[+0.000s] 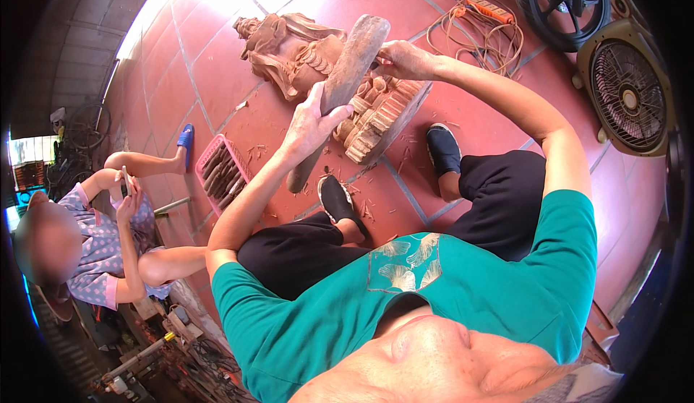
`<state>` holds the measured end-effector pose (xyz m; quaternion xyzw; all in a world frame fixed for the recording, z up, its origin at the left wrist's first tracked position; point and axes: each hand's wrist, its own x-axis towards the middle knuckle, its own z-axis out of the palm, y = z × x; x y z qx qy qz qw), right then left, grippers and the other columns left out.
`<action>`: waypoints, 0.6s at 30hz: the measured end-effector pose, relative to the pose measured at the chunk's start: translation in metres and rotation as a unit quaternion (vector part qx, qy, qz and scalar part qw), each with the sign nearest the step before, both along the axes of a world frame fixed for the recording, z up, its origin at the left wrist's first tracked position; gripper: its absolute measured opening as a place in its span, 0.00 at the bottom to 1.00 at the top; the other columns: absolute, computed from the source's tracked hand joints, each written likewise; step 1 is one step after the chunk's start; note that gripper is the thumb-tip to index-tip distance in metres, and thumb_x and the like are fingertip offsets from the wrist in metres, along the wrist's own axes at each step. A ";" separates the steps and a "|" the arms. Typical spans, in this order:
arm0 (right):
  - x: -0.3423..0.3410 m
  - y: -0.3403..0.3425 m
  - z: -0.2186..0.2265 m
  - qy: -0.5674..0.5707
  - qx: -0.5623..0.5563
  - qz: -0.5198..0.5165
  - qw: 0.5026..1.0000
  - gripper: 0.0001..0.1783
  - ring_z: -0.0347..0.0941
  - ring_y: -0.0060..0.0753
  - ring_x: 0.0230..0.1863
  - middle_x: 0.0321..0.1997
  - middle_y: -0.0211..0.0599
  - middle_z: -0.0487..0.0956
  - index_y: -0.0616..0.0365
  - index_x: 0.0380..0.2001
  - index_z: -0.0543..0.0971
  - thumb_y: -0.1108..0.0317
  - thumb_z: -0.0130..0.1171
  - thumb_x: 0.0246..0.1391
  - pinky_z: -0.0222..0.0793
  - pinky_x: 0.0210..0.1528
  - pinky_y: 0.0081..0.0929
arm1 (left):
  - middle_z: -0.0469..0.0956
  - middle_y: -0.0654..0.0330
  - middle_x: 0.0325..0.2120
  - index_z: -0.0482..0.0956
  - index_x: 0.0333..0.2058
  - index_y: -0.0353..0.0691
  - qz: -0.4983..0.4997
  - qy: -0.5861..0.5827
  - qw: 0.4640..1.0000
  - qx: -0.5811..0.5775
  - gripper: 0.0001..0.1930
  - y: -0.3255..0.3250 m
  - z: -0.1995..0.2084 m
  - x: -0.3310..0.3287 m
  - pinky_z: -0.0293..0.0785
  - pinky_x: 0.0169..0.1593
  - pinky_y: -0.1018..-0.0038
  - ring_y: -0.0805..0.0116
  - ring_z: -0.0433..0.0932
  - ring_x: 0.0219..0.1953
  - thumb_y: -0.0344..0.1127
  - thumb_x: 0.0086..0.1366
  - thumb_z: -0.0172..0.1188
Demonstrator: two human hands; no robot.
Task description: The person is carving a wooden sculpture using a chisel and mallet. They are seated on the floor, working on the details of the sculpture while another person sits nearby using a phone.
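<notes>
A carved wooden statue (303,52) lies on its side on the floor in front of me, its ridged base (376,125) nearest my feet. My left hand (311,122) is wrapped round a long, worn wooden club (354,59), which slants up across the statue and hides part of it. Beside the club's upper part, my right hand (408,62) is closed in a pinch just over the statue's base. Whatever lies between its fingers is too small and covered to make out.
Wood chips lie around my dark shoes (338,199). A pink basket of carving tools (231,159) stands to the left, near a seated person (119,229) holding a phone. At the right are an orange power strip with coiled cable (491,10), a wheel (567,5) and a fan (627,88).
</notes>
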<state>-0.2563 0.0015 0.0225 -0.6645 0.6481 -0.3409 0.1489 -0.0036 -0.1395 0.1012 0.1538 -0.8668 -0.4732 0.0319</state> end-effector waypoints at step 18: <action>-0.016 0.006 0.001 -0.100 0.027 -0.084 0.991 0.16 0.78 0.38 0.36 0.33 0.42 0.79 0.58 0.50 0.73 0.69 0.63 0.60 0.74 0.43 0.38 | 0.77 0.60 0.33 0.70 0.55 0.34 0.011 -0.023 0.999 0.039 0.25 -0.006 0.016 -0.001 0.73 0.37 0.74 0.75 0.74 0.33 0.43 0.68 0.65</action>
